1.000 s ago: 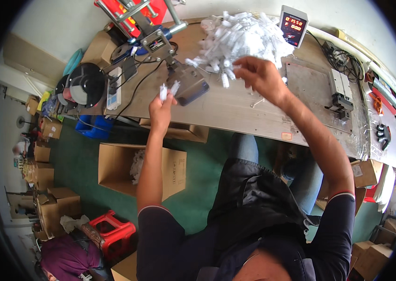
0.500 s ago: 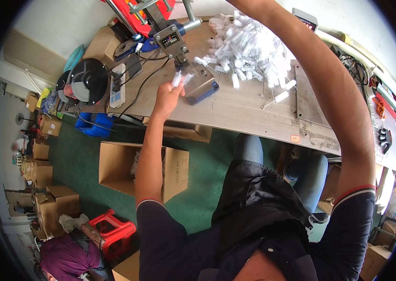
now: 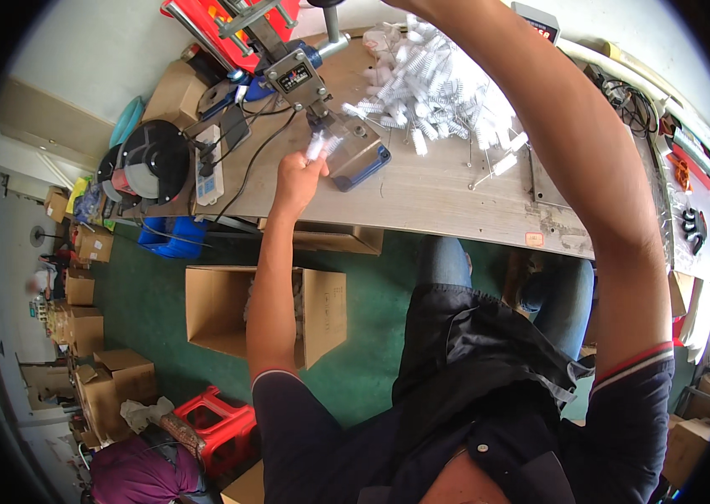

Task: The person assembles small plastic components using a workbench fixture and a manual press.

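My left hand (image 3: 299, 181) pinches a small white-bristled brush (image 3: 317, 148) between thumb and fingers. It holds the brush at the metal base (image 3: 359, 160) of a bench press, beneath the press head (image 3: 295, 78). Across the upper right stretches my right forearm (image 3: 531, 71), its hand cut off by the top edge. A dark round knob (image 3: 326, 2) shows at that same edge, left of the wrist; whether my right hand touches it is hidden. A heap of white spiral brushes (image 3: 431, 80) lies right of the press, with a few loose brushes (image 3: 504, 164) nearer me.
A grinder-like machine with a round disc (image 3: 153, 160), a power strip (image 3: 209, 168) and cables occupy the bench's left. Below are a blue bin (image 3: 172, 238) and an open cardboard box (image 3: 326, 315). A red stool (image 3: 220, 424) and a person in purple (image 3: 141, 470) are at lower left.
The view has shifted slightly. The dark knob has come into sight at the top edge. My left hand keeps the brush at almost the same spot by the press.
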`<state>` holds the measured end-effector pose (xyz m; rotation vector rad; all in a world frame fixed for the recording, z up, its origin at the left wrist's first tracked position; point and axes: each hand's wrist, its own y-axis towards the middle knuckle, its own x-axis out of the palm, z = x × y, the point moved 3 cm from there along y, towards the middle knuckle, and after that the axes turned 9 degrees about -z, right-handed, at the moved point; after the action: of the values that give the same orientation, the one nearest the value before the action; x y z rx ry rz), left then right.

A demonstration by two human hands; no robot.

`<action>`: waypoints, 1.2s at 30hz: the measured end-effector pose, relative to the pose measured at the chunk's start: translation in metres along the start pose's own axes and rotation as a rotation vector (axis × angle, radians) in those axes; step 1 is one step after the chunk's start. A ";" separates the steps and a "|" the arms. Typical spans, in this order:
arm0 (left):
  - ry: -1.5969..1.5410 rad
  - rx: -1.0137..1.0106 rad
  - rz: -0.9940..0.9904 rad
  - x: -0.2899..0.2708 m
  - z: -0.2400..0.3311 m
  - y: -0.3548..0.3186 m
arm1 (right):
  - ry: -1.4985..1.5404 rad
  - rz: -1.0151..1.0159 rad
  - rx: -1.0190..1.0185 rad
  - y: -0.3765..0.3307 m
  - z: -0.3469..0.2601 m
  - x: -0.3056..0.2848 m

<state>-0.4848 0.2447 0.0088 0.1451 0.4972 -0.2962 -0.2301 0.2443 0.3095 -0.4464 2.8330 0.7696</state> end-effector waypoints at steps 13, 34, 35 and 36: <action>0.044 -0.055 -0.032 -0.004 0.005 0.000 | -0.530 0.087 -0.263 -0.154 0.054 0.037; 0.074 -0.091 -0.085 -0.009 0.013 -0.001 | -0.468 0.095 -0.138 -0.194 0.141 0.073; 0.069 -0.073 -0.083 -0.009 0.014 0.000 | -0.469 0.100 -0.132 -0.194 0.147 0.071; 0.070 -0.071 -0.092 -0.008 0.014 0.003 | -0.440 0.108 -0.197 -0.195 0.153 0.070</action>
<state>-0.4845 0.2462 0.0252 0.0632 0.5845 -0.3641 -0.2183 0.1459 0.0714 -0.1261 2.3964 1.0293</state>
